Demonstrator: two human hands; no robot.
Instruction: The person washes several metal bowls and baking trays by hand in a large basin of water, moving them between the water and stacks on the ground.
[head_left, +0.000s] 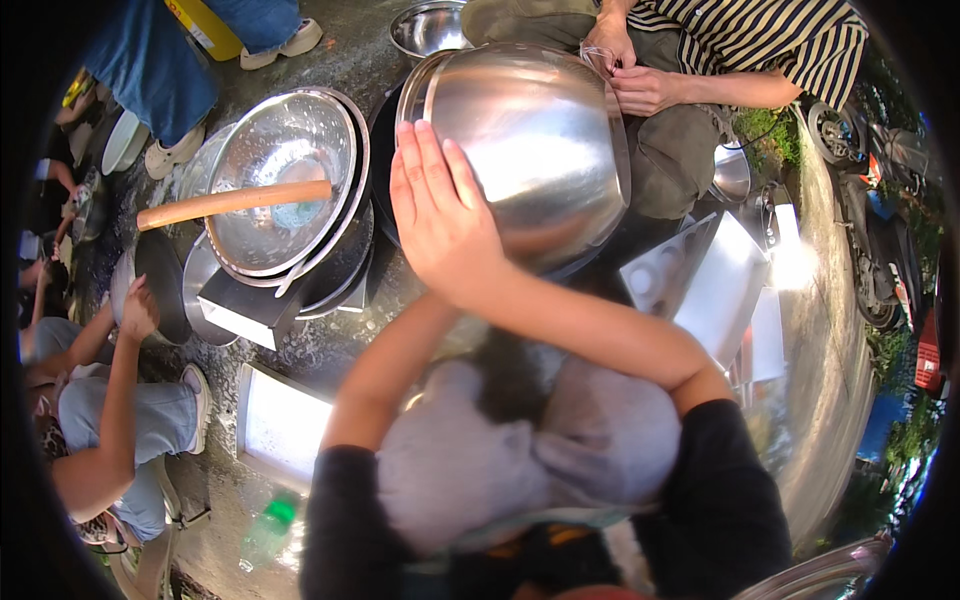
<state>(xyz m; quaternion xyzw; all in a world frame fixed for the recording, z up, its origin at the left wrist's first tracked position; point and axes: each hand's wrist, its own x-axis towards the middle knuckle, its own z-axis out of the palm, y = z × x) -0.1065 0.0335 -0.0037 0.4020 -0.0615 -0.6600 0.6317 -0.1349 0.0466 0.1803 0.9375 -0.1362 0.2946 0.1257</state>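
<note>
My right hand lies flat, back up and fingers extended, on the near left side of a large shiny stainless steel pot, its fingertips by the rim. My right forearm crosses over my left wrist, and my left hand is hidden beneath. The pot is tilted, and a dark round vessel partly shows behind its left edge. To the left, a wet steel bowl sits in a stack of bowls and pans. A wooden rod lies across that bowl, above some bluish matter inside.
Across from me, a person's hands hold something thin beside the pot. At left, another person's hand is near a dark pan. Metal trays stand at right. A bright rectangular tray and a green-capped plastic bottle lie lower left.
</note>
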